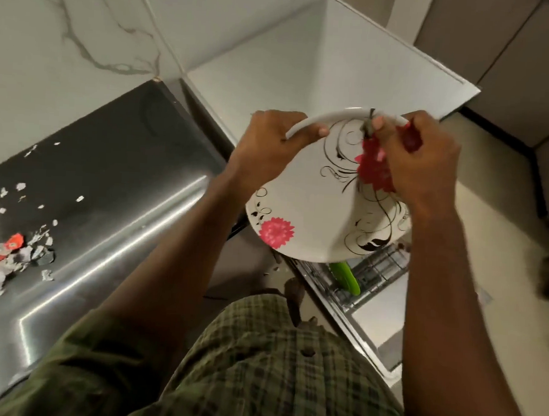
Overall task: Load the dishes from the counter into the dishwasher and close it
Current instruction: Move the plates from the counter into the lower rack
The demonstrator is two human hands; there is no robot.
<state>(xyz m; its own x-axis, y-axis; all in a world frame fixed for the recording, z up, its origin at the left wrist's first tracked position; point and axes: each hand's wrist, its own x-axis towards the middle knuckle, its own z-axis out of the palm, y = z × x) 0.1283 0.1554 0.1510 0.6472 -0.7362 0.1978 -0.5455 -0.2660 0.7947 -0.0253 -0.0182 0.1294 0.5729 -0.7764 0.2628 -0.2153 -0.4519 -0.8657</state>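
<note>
Head view: plate (315, 197) between both hands.

Operator: bare forearms, checked shirt.
Shirt (274, 376): green-and-dark plaid, buttoned front; short sleeve (77, 366) ends well behind the left hand (270, 144); both hands ungloved.

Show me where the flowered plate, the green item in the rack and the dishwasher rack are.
flowered plate (312, 190): head view, bare white centre.
green item (347, 277): head view, its middle.
dishwasher rack (379, 270): head view, wire grid.
</note>
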